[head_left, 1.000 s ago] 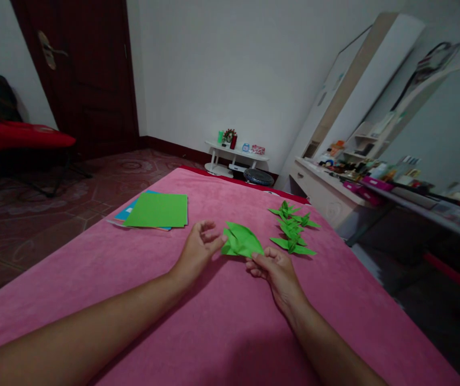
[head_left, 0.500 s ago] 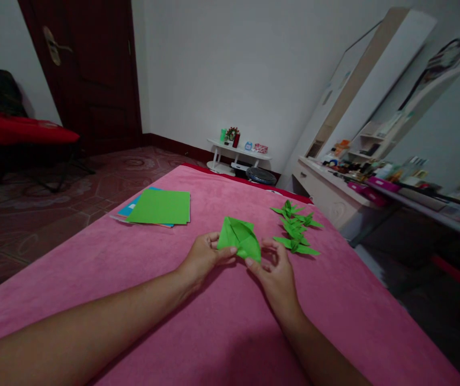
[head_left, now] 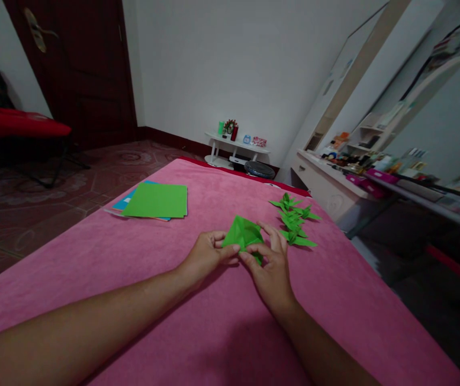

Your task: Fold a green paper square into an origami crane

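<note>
A partly folded piece of green origami paper (head_left: 240, 231) is held up between both hands, just above the pink cloth (head_left: 165, 321). My left hand (head_left: 210, 251) pinches its left lower edge, thumb in front and fingers behind. My right hand (head_left: 269, 260) grips the right side, with thumb and index finger at the lower edge and other fingers over the far right edge. Part of the paper's right side is hidden by those fingers. Just beyond my right hand lies a group of several folded green paper shapes (head_left: 292, 219) with pointed leaves.
A stack of square paper sheets (head_left: 155, 200), green on top with blue beneath, lies at the left far side of the cloth. Beyond the cloth stand a small white shelf (head_left: 236, 143), a cluttered dresser (head_left: 322, 179) and a red-covered chair (head_left: 16, 124).
My right hand has moved its fingers over the paper and in toward the lower edge. The paper's right side has been bent in, giving it a more pointed shape.
</note>
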Available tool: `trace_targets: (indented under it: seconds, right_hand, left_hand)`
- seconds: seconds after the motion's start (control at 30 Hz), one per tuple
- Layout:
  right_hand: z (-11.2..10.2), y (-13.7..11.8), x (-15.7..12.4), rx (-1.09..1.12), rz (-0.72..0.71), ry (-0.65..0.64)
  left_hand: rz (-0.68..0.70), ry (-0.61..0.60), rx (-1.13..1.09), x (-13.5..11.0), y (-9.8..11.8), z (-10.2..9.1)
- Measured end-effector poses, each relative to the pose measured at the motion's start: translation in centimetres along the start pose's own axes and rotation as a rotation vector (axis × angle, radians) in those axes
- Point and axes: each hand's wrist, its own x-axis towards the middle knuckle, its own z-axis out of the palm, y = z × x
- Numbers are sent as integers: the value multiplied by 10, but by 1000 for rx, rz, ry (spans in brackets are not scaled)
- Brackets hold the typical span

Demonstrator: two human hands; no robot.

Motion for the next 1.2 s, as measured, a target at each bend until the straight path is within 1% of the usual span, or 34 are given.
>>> trace_targets:
  seconds: [0.23, 0.5, 0.73, 0.83, 0.93, 1.03, 1.2]
  right_hand:
    - [1, -4, -1, 50, 45, 9]
    - [2, -5, 0, 72, 94, 0]
    - [1, -10, -1, 95, 140, -15]
    - [1, -10, -2, 108, 162, -21]
    - [2, -7, -1, 144, 187, -17]
    - [2, -5, -1, 189, 214, -40]
    - [3, -7, -1, 181, 233, -44]
  left_hand:
    - [-36, 48, -44, -1, 2, 4]
    - [-56, 16, -43, -3, 2, 3]
    - [-51, 26, -31, -5, 1, 6]
    - [-54, 17, -55, -5, -1, 6]
    - [-47, 40, -95, -4, -3, 6]
    - [-47, 57, -100, -2, -2, 5]
    - [-36, 45, -107, -4, -1, 6]
